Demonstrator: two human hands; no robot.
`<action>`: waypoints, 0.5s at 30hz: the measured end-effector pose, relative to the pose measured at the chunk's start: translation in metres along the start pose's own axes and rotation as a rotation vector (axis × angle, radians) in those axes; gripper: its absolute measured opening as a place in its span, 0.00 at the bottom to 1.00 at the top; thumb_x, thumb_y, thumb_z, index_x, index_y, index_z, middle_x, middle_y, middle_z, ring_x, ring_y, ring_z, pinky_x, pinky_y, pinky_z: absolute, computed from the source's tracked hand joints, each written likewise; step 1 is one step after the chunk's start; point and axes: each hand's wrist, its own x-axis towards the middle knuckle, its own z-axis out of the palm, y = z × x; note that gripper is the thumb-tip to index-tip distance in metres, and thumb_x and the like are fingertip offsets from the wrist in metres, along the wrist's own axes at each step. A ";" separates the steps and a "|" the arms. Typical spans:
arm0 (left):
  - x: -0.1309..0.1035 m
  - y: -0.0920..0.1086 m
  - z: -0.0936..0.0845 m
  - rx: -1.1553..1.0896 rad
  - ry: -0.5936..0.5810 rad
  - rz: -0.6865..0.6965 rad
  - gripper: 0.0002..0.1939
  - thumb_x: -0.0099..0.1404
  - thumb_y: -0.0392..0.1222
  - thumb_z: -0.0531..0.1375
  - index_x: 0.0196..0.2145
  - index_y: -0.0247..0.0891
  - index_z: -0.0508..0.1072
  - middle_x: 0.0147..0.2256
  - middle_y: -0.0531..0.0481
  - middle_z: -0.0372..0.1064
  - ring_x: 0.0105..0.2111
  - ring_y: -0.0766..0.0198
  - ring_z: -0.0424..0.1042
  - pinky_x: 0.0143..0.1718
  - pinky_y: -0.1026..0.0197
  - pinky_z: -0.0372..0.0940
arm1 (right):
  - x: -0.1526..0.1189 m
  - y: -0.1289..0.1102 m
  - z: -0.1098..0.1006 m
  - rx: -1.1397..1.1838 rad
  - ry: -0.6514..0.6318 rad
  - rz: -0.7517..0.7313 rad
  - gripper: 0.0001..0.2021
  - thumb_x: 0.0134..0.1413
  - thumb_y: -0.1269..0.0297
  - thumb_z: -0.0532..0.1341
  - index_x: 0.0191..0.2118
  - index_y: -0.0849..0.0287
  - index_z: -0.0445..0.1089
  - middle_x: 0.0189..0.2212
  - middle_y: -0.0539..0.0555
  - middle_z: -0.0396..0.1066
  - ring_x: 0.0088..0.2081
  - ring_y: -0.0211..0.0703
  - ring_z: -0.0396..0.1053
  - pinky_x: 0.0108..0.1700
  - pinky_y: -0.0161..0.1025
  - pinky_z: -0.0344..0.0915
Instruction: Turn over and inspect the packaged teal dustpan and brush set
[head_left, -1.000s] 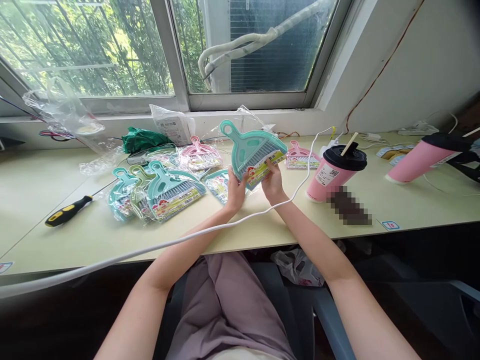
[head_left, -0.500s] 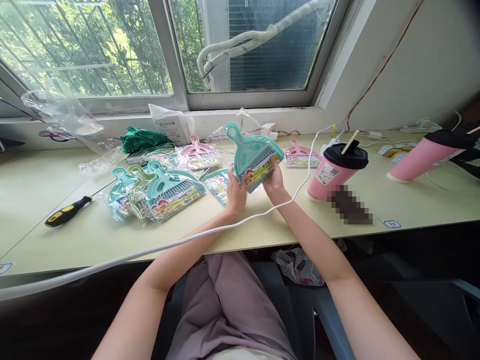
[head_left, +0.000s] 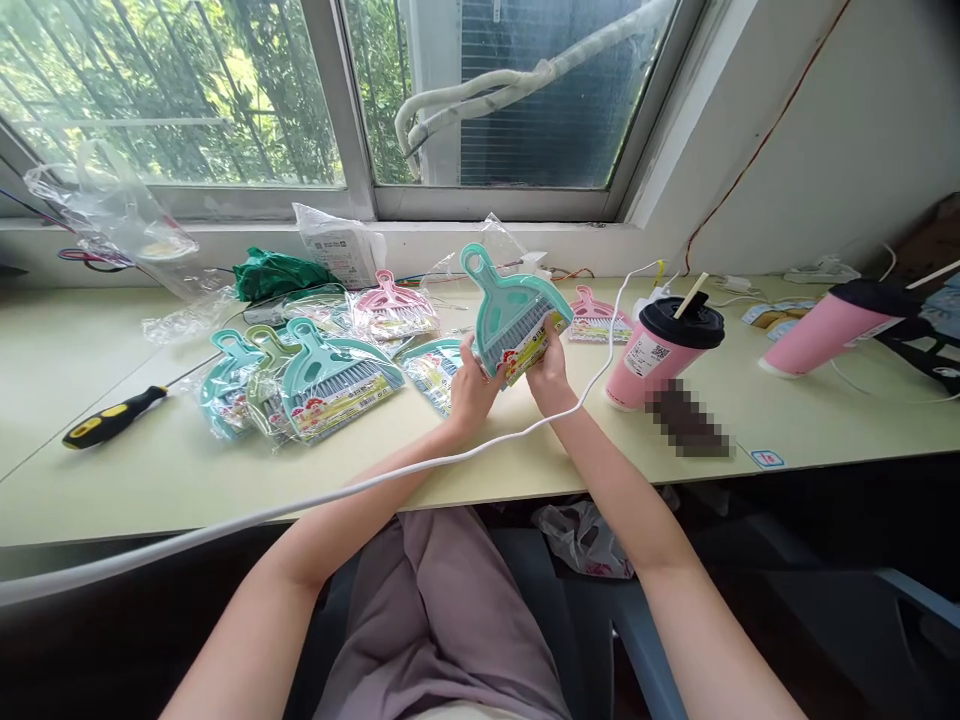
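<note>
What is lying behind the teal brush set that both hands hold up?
Behind the teal brush set a clear plastic bag and a pink brush set lie on the table. The part it covers cannot be seen.

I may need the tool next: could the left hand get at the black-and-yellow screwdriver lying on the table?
Probably yes, once freed: the left hand grips the teal mini dustpan-and-brush set, and bare table leads to the black-and-yellow screwdriver.

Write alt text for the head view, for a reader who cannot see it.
Both hands, left hand and right hand, hold a teal brush set upright above a pale desk by a window. More bagged sets lie to the left near a screwdriver; a pink cup stands to the right, and a white cable crosses the desk.
</note>
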 end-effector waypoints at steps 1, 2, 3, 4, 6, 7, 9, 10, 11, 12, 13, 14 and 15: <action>-0.001 0.002 -0.001 0.019 -0.022 0.015 0.34 0.63 0.46 0.66 0.62 0.43 0.58 0.29 0.54 0.76 0.26 0.57 0.73 0.29 0.61 0.58 | 0.000 -0.003 -0.001 0.000 0.009 -0.012 0.14 0.63 0.52 0.58 0.44 0.54 0.74 0.46 0.52 0.79 0.51 0.43 0.76 0.58 0.46 0.73; -0.002 0.003 -0.003 0.034 -0.054 0.038 0.30 0.65 0.47 0.65 0.61 0.42 0.60 0.29 0.54 0.77 0.26 0.58 0.73 0.29 0.61 0.58 | 0.000 -0.006 -0.001 0.000 0.016 -0.028 0.14 0.63 0.51 0.57 0.44 0.54 0.74 0.47 0.52 0.79 0.52 0.43 0.76 0.59 0.46 0.73; -0.003 0.005 -0.004 0.048 -0.090 0.067 0.25 0.68 0.48 0.62 0.60 0.42 0.63 0.28 0.54 0.77 0.25 0.59 0.73 0.29 0.61 0.59 | 0.000 -0.009 -0.002 0.001 0.018 -0.047 0.15 0.64 0.51 0.57 0.45 0.53 0.74 0.48 0.52 0.79 0.53 0.43 0.75 0.59 0.45 0.72; -0.004 0.005 -0.005 0.062 -0.125 0.100 0.20 0.71 0.49 0.58 0.58 0.41 0.65 0.28 0.54 0.77 0.24 0.61 0.73 0.30 0.62 0.59 | 0.000 -0.012 -0.003 0.003 0.021 -0.065 0.16 0.64 0.50 0.56 0.46 0.53 0.74 0.49 0.52 0.78 0.54 0.43 0.75 0.60 0.46 0.71; -0.005 0.005 -0.007 0.103 -0.178 0.170 0.15 0.74 0.49 0.53 0.53 0.42 0.70 0.26 0.55 0.78 0.22 0.63 0.72 0.30 0.62 0.59 | 0.001 -0.018 -0.004 0.008 0.022 -0.095 0.17 0.64 0.49 0.55 0.48 0.52 0.74 0.50 0.52 0.78 0.55 0.44 0.74 0.60 0.46 0.71; -0.005 0.004 -0.007 0.129 -0.194 0.201 0.15 0.75 0.49 0.53 0.52 0.42 0.72 0.25 0.55 0.77 0.22 0.63 0.71 0.30 0.63 0.59 | 0.001 -0.020 -0.005 0.007 0.019 -0.105 0.17 0.65 0.49 0.54 0.48 0.52 0.74 0.50 0.52 0.78 0.55 0.44 0.74 0.60 0.47 0.71; -0.005 0.003 -0.006 0.181 -0.210 0.247 0.14 0.74 0.48 0.54 0.50 0.43 0.73 0.25 0.55 0.77 0.22 0.63 0.71 0.30 0.63 0.58 | 0.001 -0.022 -0.006 0.003 0.013 -0.129 0.18 0.65 0.49 0.53 0.49 0.52 0.73 0.50 0.51 0.78 0.55 0.44 0.74 0.60 0.47 0.71; -0.005 0.002 -0.006 0.202 -0.213 0.262 0.13 0.74 0.47 0.54 0.49 0.42 0.74 0.24 0.55 0.77 0.22 0.63 0.71 0.30 0.63 0.57 | 0.001 -0.023 -0.006 0.003 0.013 -0.145 0.19 0.65 0.49 0.52 0.50 0.51 0.73 0.50 0.51 0.77 0.55 0.44 0.74 0.60 0.47 0.71; -0.005 0.002 -0.006 0.220 -0.207 0.271 0.13 0.74 0.47 0.54 0.47 0.42 0.76 0.23 0.55 0.76 0.22 0.63 0.71 0.30 0.63 0.57 | 0.001 -0.024 -0.006 0.007 0.014 -0.160 0.19 0.65 0.49 0.52 0.50 0.51 0.73 0.51 0.51 0.77 0.55 0.43 0.74 0.60 0.47 0.71; -0.006 0.003 -0.007 0.238 -0.195 0.278 0.13 0.74 0.47 0.54 0.44 0.42 0.77 0.22 0.55 0.75 0.22 0.63 0.70 0.29 0.63 0.56 | 0.000 -0.024 -0.006 0.015 0.018 -0.171 0.19 0.65 0.49 0.52 0.50 0.51 0.73 0.51 0.51 0.77 0.55 0.43 0.74 0.60 0.47 0.71; -0.006 0.003 -0.007 0.251 -0.180 0.283 0.13 0.73 0.47 0.55 0.39 0.42 0.78 0.22 0.54 0.74 0.22 0.63 0.69 0.29 0.62 0.55 | 0.000 -0.025 -0.006 0.028 0.023 -0.175 0.19 0.65 0.49 0.52 0.51 0.51 0.73 0.52 0.51 0.77 0.55 0.42 0.74 0.60 0.46 0.71; -0.007 0.005 -0.009 0.259 -0.171 0.288 0.14 0.72 0.48 0.55 0.35 0.42 0.78 0.21 0.54 0.73 0.22 0.63 0.69 0.28 0.62 0.55 | -0.001 -0.026 -0.006 0.046 0.026 -0.173 0.19 0.65 0.50 0.52 0.51 0.51 0.73 0.52 0.51 0.77 0.55 0.42 0.74 0.60 0.46 0.71; -0.008 0.006 -0.010 0.257 -0.170 0.292 0.16 0.72 0.49 0.56 0.31 0.41 0.78 0.20 0.53 0.71 0.21 0.63 0.68 0.28 0.62 0.54 | -0.001 -0.027 -0.006 0.064 0.029 -0.167 0.18 0.65 0.50 0.53 0.50 0.51 0.73 0.52 0.51 0.77 0.55 0.41 0.74 0.59 0.45 0.71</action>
